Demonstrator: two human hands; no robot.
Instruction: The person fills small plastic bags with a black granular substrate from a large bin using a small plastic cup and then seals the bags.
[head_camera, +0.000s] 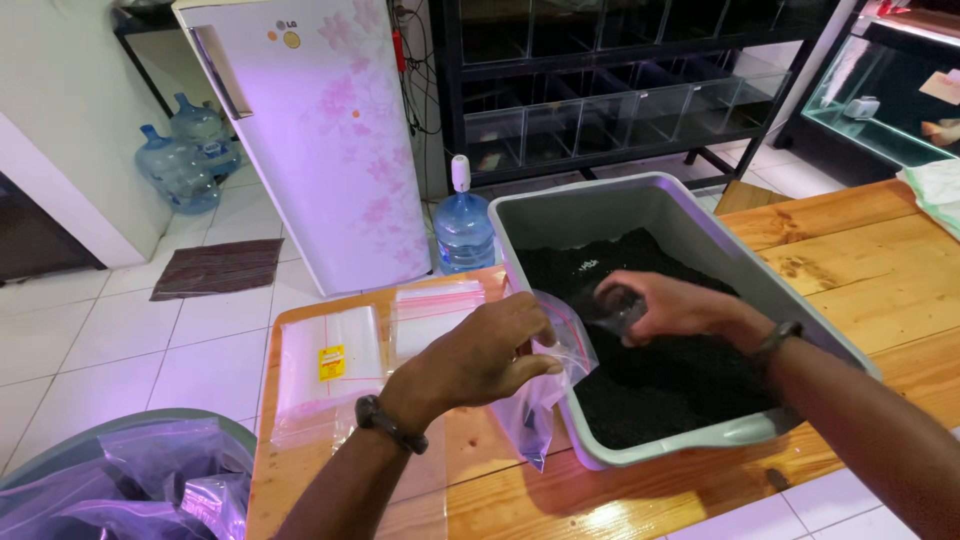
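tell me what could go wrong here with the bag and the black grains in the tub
1. The left hand pinches only one edge of the small clear zip bag, so the mouth may sag and grains from the right hand could miss it.
2. The bag hangs outside the grey tub rim, so spilled black granules would likely land on the wooden table.
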